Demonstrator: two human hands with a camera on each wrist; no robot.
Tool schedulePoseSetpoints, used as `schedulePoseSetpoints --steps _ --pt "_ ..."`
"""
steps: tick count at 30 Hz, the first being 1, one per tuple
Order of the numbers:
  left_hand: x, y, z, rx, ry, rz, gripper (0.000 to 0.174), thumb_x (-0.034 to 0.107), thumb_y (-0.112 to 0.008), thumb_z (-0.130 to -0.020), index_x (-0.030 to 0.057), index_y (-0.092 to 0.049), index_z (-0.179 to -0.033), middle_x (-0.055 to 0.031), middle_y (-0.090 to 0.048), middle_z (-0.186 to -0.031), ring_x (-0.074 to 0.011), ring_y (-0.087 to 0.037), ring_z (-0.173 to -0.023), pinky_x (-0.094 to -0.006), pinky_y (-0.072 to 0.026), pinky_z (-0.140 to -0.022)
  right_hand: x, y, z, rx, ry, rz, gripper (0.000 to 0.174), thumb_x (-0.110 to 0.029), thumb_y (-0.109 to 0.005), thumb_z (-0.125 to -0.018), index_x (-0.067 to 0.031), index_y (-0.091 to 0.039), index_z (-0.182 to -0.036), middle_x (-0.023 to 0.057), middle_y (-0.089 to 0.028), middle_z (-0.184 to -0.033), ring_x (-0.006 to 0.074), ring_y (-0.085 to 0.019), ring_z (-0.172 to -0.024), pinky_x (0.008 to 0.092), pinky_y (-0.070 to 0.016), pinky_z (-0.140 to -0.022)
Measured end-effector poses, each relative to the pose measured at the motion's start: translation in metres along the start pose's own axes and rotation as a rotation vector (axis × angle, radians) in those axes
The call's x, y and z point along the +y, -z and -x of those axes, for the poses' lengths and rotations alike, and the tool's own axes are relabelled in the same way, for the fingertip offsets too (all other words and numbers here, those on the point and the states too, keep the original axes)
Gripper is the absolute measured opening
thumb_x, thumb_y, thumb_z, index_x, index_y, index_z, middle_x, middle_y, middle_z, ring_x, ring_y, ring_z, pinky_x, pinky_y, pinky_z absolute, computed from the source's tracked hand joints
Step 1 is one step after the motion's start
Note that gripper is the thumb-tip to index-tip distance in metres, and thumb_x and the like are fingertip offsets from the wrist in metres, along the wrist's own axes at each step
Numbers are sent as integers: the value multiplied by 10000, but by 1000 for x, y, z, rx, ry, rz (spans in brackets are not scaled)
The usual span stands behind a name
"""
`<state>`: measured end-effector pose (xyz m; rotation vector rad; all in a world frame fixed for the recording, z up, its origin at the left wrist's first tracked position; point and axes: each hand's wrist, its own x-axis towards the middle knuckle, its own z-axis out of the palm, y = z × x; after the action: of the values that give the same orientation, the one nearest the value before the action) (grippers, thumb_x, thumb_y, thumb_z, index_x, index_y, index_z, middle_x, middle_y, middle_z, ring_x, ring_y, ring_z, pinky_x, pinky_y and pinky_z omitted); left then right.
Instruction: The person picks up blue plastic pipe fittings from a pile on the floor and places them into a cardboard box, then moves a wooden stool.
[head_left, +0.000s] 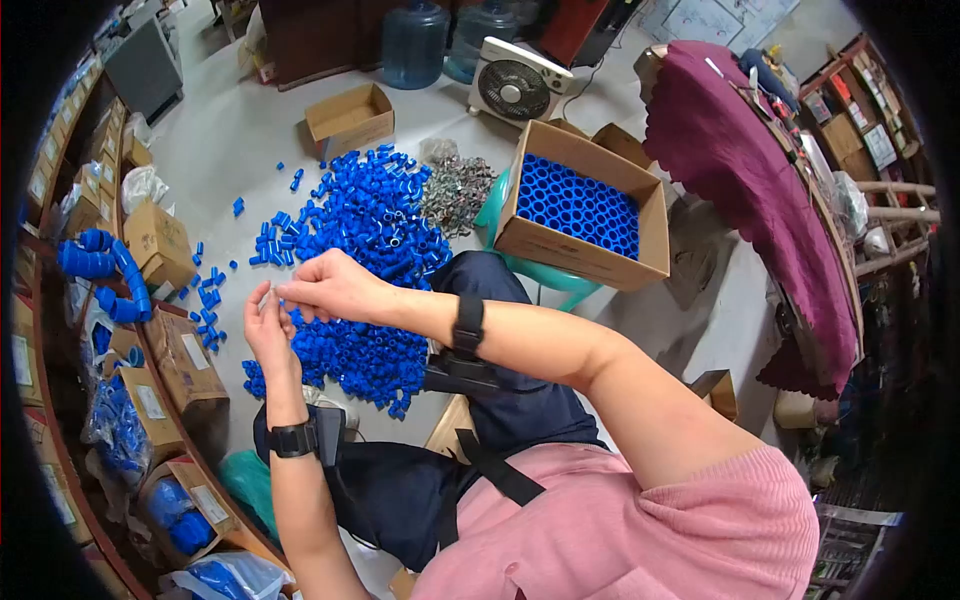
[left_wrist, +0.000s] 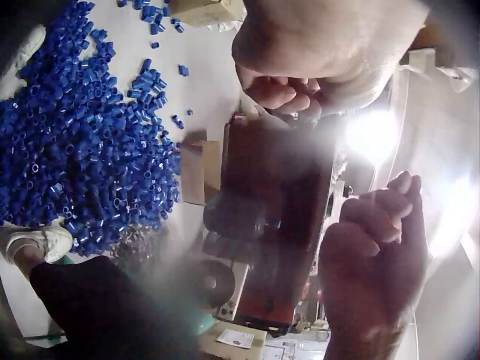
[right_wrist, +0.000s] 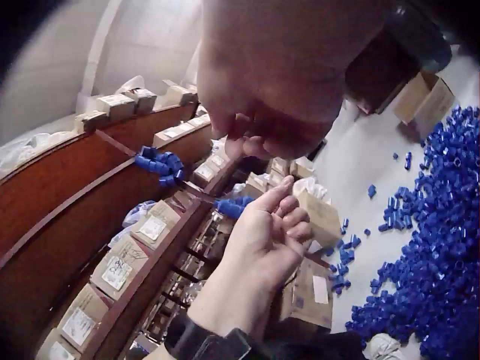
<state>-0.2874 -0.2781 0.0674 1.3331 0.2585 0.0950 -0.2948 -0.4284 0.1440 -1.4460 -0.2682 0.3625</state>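
Observation:
In the head view the left hand [head_left: 268,330] and right hand [head_left: 338,287] are raised close together over the left side of a heap of blue plastic fittings [head_left: 375,225]. Both have curled fingers, and their fingertips nearly meet. No object shows clearly between them; whether something tiny is pinched there cannot be made out. The left wrist view has the left hand [left_wrist: 322,56] at the top, fingers folded, and the right hand [left_wrist: 375,262] below it. In the right wrist view, the left hand [right_wrist: 266,236] has its thumb against the curled index finger, under the right hand [right_wrist: 289,82].
Grey metal pieces [head_left: 458,195] lie beside the blue heap. A carton [head_left: 575,255] of blue fittings rests on a green stool [head_left: 490,212]. An empty-looking box [head_left: 350,122], a fan [head_left: 515,88] and water bottles [head_left: 413,48] stand behind. Shelves with cartons [head_left: 160,245] line the left.

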Motion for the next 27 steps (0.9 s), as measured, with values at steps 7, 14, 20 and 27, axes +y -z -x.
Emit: schedulePoseSetpoints --steps 7,14,20,27 --pt "-43 32 -32 114 116 27 250 127 -525 -833 43 -465 -1061 31 -422 -591 -27 -363 -458 -164 -259 -380 77 -8 -74 81 -285 -153 265 -268 -550 -819 -37 -585 -695 13 -531 -543 74 -456 -425 201 -341 -373" --pt "-76 55 -90 152 241 14 259 168 -574 -797 90 -523 -1039 3 -526 -691 -52 -446 -534 -179 -362 -468 136 24 -141 192 -475 -117 236 -299 -574 -788 -65 -601 -777 9 -546 -631 83 -453 -504 217 -373 -463" --pt "-99 60 -124 132 501 20 248 179 -555 -804 94 -528 -1035 0 -519 -709 -75 -476 -584 -208 -410 -516 178 54 -184 200 -618 -71 247 -293 -560 -814 -49 -598 -806 -19 -525 -615 55 -438 -486 192 -354 -441" --pt "-151 97 -207 -14 427 -257 200 185 -573 -771 65 -580 -931 -38 -581 -690 -98 -539 -572 -228 -438 -502 195 37 -234 170 -563 -129 209 -245 -552 -824 -37 -575 -818 -9 -524 -637 65 -466 -518 197 -372 -453"
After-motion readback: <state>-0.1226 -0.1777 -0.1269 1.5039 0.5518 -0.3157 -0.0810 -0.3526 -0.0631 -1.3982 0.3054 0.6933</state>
